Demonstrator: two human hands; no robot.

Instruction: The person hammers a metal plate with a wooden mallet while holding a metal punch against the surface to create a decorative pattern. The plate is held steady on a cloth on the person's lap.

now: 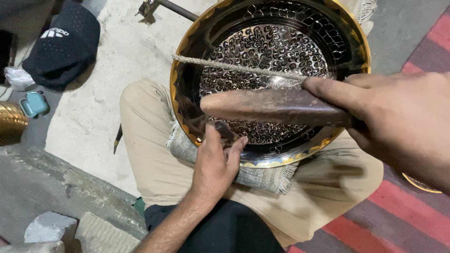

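Right grip point(398, 122) on mallet point(276, 107) above tray point(269, 161)

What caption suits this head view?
Left hand steadies a small tool on an engraved brass plate; right hand grips a wooden mallet.

One engraved tray point(281, 42); one mallet point(276, 107) (wooden)
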